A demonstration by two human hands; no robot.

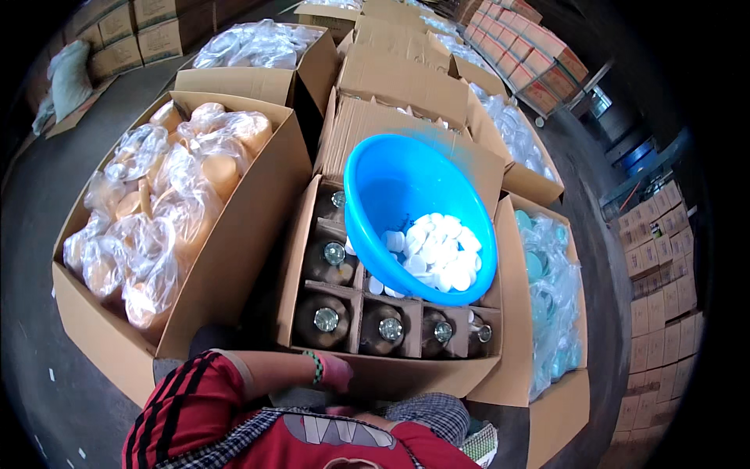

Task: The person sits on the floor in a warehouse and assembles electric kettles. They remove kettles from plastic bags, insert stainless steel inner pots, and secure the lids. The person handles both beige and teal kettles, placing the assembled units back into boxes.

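— Nearest the lens, what shows?
— Red striped sleeve [183, 406], then the left hand [334, 372], pink-gloved, resting against the near flap of the bottle carton [394, 375]. Whether it is clenched or loose, I cannot tell. No right hand shows.
— And inside that carton?
— Dark bottles [326, 319] upright in cardboard dividers. A blue basin [391, 187] sits tilted on top, white caps [437, 254] heaped at its lower side.
— Around it?
— To the left, a large carton of bagged orange lids [168, 195]; to the right, bagged teal lids [551, 273].
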